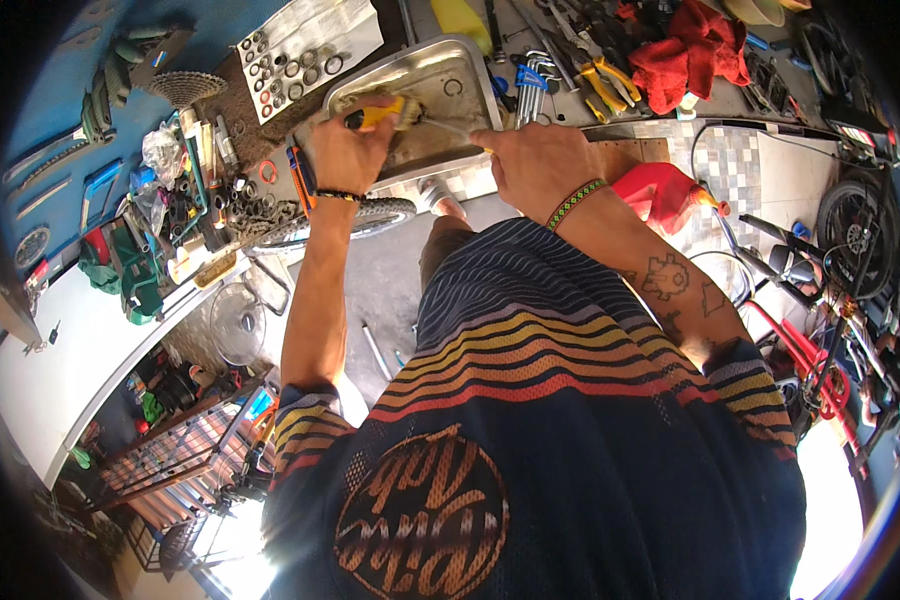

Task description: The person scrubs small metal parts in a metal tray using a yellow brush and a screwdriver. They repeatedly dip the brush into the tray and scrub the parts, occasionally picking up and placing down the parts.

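My left hand (350, 155) is closed round a brush (382, 112) with a yellow and black handle, over the left part of a shallow metal tray (488, 90). The brush's pale bristles point toward the tray's middle. At the tray's right edge my right hand (540, 165) grips a thin metal rod (445, 127), whose far end reaches to the bristles. My fingers hide the rod's other end. A small open ring (452, 87) lies in the tray, which looks wet and dirty inside.
Left of the tray, a white sheet (315, 50) holds several rings. Hex keys (533, 92), yellow-handled pliers (610, 82) and a red cloth (692, 55) lie to the right. A bicycle wheel (370, 215) is below the bench edge. Bicycle parts stand at far right.
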Demonstrator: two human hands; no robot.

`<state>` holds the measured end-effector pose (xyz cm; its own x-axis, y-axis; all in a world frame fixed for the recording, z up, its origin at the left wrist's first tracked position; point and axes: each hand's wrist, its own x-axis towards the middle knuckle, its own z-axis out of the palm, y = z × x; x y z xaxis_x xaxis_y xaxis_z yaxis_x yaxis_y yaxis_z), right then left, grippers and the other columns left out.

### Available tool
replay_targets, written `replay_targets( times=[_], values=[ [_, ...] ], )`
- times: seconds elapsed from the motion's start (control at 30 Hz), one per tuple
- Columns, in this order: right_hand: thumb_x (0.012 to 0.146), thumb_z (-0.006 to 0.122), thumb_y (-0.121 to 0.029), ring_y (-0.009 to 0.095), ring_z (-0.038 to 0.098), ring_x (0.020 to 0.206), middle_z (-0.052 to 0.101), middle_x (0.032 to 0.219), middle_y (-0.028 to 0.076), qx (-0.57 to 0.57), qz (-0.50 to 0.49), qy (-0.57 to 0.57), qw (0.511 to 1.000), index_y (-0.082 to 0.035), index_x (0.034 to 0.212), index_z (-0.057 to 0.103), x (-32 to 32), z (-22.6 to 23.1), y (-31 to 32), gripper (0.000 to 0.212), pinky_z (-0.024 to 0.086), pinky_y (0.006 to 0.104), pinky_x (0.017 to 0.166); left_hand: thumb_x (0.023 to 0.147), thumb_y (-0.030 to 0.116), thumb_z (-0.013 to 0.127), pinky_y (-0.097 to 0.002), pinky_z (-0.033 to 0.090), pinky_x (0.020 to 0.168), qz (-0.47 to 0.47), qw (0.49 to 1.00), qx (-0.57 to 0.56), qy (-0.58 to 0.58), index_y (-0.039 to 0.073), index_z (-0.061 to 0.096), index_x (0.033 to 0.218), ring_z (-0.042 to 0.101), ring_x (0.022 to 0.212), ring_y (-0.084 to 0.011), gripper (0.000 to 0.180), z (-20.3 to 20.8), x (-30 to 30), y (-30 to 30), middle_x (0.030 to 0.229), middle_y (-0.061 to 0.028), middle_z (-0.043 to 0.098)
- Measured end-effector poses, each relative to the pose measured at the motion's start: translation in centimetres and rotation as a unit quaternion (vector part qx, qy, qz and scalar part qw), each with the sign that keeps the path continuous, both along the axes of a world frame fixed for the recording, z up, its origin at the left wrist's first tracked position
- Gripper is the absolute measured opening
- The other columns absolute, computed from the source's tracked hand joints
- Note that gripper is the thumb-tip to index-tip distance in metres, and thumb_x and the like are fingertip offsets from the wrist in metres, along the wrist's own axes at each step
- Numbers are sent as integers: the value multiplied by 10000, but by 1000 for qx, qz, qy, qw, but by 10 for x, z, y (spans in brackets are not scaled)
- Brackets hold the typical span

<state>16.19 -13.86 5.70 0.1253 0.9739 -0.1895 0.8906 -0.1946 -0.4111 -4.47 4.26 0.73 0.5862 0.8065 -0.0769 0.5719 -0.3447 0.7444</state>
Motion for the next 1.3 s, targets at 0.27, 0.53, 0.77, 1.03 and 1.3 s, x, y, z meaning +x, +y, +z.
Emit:
replay_targets(
  times=[0.27,0.53,0.77,1.03,1.3],
  values=[
    [982,613,-257,334,755,776,772,818,127,15,1,24,1000,-217,1284,772,12,8,-2,343,603,488,724,955,134,810,-300,656,708,105,993,-58,-17,28,800,1177,783,813,-175,246,-19,-15,6,1000,-121,811],
    [938,657,-237,341,776,852,783,883,163,-20,-11,60,998,-168,1215,790,2,5,9,314,615,495,751,973,115,783,-415,705,766,200,886,-365,-203,-70,697,1299,811,942,-345,385,-32,-49,17,1115,-222,768],
    [965,653,-265,324,759,766,772,845,141,9,7,28,1000,-208,1280,770,-18,-9,24,341,608,482,693,996,113,731,-422,709,729,265,884,-325,-207,-76,690,1296,813,881,-369,357,-36,-56,13,1082,-240,769],
    [972,650,-250,321,764,763,758,792,143,-15,-21,-23,999,-210,1305,758,-25,-5,31,352,610,484,669,975,53,759,-370,699,689,225,937,-171,-205,-89,724,1217,804,841,-267,283,1,-51,8,1049,-208,783],
    [934,672,-226,321,788,824,773,834,155,-47,-20,-8,999,-150,1152,782,-18,24,2,256,625,453,730,965,72,777,-303,652,752,92,984,-80,-128,-3,790,1150,781,889,-148,201,0,-14,-17,1054,-87,820]
  ],
)
